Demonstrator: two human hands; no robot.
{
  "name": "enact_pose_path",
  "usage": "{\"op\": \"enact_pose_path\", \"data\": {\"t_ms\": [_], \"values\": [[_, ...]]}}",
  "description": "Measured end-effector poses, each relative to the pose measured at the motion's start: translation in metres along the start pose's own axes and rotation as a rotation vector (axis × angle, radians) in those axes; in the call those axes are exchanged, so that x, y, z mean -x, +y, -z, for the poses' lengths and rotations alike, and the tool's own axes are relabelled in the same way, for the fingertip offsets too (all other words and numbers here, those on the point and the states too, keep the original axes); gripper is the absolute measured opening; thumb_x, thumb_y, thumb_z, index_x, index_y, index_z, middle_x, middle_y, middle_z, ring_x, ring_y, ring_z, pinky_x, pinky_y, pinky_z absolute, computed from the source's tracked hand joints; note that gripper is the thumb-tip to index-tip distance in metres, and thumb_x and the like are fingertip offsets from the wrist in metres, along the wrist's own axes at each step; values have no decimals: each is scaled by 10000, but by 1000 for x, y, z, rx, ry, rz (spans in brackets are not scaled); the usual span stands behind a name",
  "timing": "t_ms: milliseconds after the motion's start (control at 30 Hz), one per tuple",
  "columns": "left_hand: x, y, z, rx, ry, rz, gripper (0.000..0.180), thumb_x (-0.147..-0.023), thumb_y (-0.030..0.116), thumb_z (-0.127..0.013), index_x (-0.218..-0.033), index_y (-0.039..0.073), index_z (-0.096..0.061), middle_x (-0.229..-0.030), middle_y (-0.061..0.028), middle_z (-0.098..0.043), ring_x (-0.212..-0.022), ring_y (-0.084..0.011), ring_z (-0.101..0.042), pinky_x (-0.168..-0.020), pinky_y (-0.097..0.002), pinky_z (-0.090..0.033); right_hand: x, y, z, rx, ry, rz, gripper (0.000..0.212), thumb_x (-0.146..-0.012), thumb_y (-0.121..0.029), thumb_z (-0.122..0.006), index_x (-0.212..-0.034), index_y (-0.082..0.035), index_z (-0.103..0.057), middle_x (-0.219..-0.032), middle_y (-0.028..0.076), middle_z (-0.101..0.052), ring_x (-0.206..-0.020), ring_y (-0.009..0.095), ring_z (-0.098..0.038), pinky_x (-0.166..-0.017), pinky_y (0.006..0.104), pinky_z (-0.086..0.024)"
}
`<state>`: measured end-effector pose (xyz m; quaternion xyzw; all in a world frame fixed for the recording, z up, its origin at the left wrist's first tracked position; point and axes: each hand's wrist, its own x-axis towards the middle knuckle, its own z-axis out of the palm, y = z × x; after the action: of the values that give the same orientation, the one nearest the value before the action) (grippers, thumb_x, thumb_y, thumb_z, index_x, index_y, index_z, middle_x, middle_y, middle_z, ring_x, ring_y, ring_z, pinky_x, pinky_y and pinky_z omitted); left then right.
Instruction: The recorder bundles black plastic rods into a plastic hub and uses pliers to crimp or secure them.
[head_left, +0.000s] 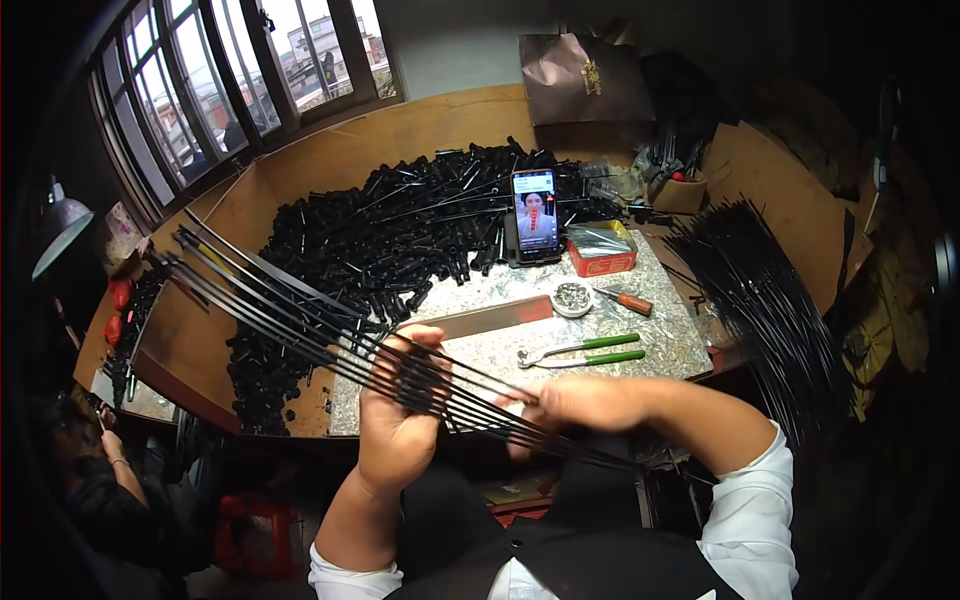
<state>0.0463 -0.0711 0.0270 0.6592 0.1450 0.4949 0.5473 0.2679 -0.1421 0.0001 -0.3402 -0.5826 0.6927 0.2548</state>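
Well, starting at the far left of my feed, I see a metal lamp with a dull, cone-shaped shade, and below it, at lower left, another person's hand, apart from the work. Next comes a broad heap of black parts, stubby and tube-like, with a plastic-looking gloss; the raised wooden edge on its left probably keeps them from spilling.

Across the centre left slants a bundle of thin rods, dark, straight and smooth, fanned toward the upper left and running down to lower centre. The left hand has its grip closed around the middle of the bundle, palm up, I judge to balance that length. On the pale, crinkly-looking counter, just beyond, lies a flat bar. A phone leans upright at upper centre, seemingly angled for viewing.

The right hand is at the bundle's lower end, its fingers at the rods; it is blurred, so I cannot tell how tight that grip is. Above it lie green-handled pliers, a round white bowl of small shiny bits, a red box holding slim silvery pieces, and a screwdriver, all likely kept within reach. At right, a loose sheaf of black rods hangs over the edge, probably because they are so long.
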Motion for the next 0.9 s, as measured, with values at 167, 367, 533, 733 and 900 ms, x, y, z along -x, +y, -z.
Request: {"op": "enact_pose_path", "data": {"t_ms": [167,367,533,733,900], "values": [[-16,2,1,-364,50,-7,219,-819,4,-650,-1030,-30,-608,-888,-76,-672,-817,-118,-627,-757,-250,-499,7,-16,-44,-68,-36,-5,339,-979,-170,-463,-1250,24,-404,-826,63,-565,-721,127,-582,-700,264,-495],[-99,-14,18,-255,-26,-127,188,-842,66,-665,-1005,-26,-662,-895,-96,-696,-814,-124,-652,-708,-231,-520,8,-21,-50,-164,340,21,244,-996,-150,-411,-1194,-7,-421,-801,57,-551,-660,115,-571,-622,262,-503],[-120,-39,21,-142,-141,-181,261,-812,-4,-658,-1073,-12,-659,-1115,-118,-653,-1004,-153,-616,-862,-257,-485,-18,19,-48,-50,475,69,239,-1004,-176,-397,-1158,1,-443,-795,56,-566,-680,119,-582,-637,260,-508],[-46,-101,31,-447,-433,-185,317,-791,3,-666,-1102,58,-661,-1068,-128,-672,-1031,-233,-632,-914,-343,-477,-38,140,-51,140,579,-53,239,-971,-210,-479,-950,-8,-604,-713,29,-624,-655,103,-580,-592,259,-475],[0,-89,41,-873,-847,-164,657,-753,23,-657,-1363,121,-433,-1458,-132,-341,-1373,-333,-265,-1099,-419,-275,-47,208,-44,426,608,-16,248,-944,-237,-521,-908,-10,-612,-718,141,-616,-650,248,-576,-602,334,-464]]}}
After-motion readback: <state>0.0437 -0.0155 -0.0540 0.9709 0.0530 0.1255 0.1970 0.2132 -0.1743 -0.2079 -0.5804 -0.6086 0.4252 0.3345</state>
